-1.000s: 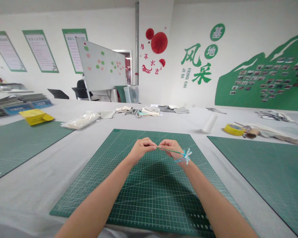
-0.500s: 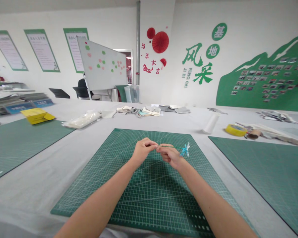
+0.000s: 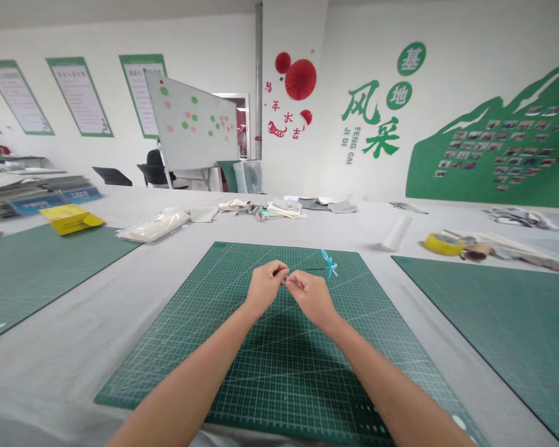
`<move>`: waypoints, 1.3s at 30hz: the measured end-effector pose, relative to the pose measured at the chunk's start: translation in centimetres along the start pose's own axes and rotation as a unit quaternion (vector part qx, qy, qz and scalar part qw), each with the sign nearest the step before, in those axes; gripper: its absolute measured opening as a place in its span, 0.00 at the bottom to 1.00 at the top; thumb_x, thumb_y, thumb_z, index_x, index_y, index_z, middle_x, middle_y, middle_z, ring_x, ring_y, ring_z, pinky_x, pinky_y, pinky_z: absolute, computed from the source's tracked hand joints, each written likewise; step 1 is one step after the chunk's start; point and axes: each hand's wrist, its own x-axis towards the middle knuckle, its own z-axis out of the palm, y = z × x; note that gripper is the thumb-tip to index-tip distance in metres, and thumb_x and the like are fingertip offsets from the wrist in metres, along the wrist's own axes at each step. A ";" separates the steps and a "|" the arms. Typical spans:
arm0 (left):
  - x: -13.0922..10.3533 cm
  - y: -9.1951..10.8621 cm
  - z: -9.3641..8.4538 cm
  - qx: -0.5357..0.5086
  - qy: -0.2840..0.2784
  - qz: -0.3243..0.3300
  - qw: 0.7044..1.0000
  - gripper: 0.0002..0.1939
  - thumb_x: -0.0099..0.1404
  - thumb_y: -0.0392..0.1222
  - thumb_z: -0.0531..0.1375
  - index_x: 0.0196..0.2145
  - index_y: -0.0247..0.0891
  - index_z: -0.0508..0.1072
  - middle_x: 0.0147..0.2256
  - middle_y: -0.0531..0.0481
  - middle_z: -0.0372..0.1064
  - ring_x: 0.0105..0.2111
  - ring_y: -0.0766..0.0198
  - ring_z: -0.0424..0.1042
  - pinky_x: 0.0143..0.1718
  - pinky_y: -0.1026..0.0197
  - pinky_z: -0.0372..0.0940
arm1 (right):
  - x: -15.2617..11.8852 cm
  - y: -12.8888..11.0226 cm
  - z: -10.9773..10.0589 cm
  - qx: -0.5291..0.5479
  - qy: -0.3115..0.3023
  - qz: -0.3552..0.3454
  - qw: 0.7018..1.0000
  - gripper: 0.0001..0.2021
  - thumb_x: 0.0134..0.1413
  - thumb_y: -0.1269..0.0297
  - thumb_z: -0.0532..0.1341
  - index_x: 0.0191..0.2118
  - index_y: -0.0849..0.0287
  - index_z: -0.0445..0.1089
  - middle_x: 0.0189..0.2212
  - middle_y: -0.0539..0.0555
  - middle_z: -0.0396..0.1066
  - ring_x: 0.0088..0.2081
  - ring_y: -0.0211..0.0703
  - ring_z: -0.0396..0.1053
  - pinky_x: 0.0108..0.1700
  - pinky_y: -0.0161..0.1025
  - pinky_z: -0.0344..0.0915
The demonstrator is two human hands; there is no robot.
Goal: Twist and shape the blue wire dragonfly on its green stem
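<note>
My left hand [image 3: 264, 288] is closed in a pinch on the end of a thin dark-green stem. At the stem's far end, to the right, sits a small blue-and-white artificial flower [image 3: 330, 266]. My right hand [image 3: 313, 294] is just beside the left, fingertips pinched together near the stem's end. What lies between those right fingertips is too small to make out. Both hands are over a green gridded cutting mat [image 3: 270, 379], the flower just above its far right part.
Two more cutting mats flank mine, a left mat [image 3: 46, 273] and a right mat [image 3: 498, 316]. Farther off lie a yellow box [image 3: 72, 218], a plastic bag [image 3: 156, 225], fabric scraps [image 3: 284, 208], a white roll [image 3: 395, 233] and yellow tape [image 3: 443, 244].
The right hand has shifted from under the stem to near its end, below it. The flower has swung left and up, and its petals face another way. The left hand stays nearly in place.
</note>
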 end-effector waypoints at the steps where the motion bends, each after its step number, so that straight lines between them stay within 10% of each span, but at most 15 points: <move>1: 0.0 0.0 0.0 0.013 -0.006 0.011 1.000 0.08 0.59 0.37 0.53 0.29 0.38 0.71 0.25 0.55 0.69 0.27 0.67 0.67 0.31 0.65 0.59 | -0.1 0.0 -0.1 -0.018 0.003 -0.003 1.000 0.09 0.52 0.65 0.53 0.24 0.58 0.66 0.16 0.46 0.60 0.20 0.34 0.56 0.25 0.33 0.47; 20: 0.1 0.4 -0.7 0.116 -0.077 0.146 0.979 0.08 0.60 0.35 0.56 0.28 0.40 0.74 0.31 0.50 0.65 0.36 0.62 0.62 0.39 0.61 0.58 | 0.7 0.9 -2.5 -0.097 0.049 -0.049 0.993 0.10 0.56 0.65 0.52 0.30 0.56 0.70 0.23 0.49 0.69 0.25 0.37 0.63 0.29 0.33 0.52; 28: 0.4 1.2 -1.7 0.005 -0.172 0.139 0.975 0.06 0.58 0.39 0.59 0.28 0.40 0.76 0.30 0.51 0.66 0.36 0.63 0.64 0.42 0.60 0.59 | 2.3 3.9 -4.0 0.076 -0.040 0.033 0.996 0.10 0.47 0.58 0.60 0.26 0.60 0.71 0.15 0.45 0.54 0.18 0.32 0.48 0.21 0.32 0.46; 39: 0.6 1.1 -2.0 -0.153 -0.184 0.070 0.968 0.06 0.57 0.41 0.60 0.30 0.37 0.76 0.31 0.49 0.65 0.33 0.65 0.66 0.36 0.63 0.61 | 2.2 5.0 -3.1 0.304 -0.142 0.177 0.925 0.14 0.39 0.55 0.65 0.26 0.61 0.68 0.10 0.40 0.49 0.13 0.27 0.42 0.15 0.30 0.37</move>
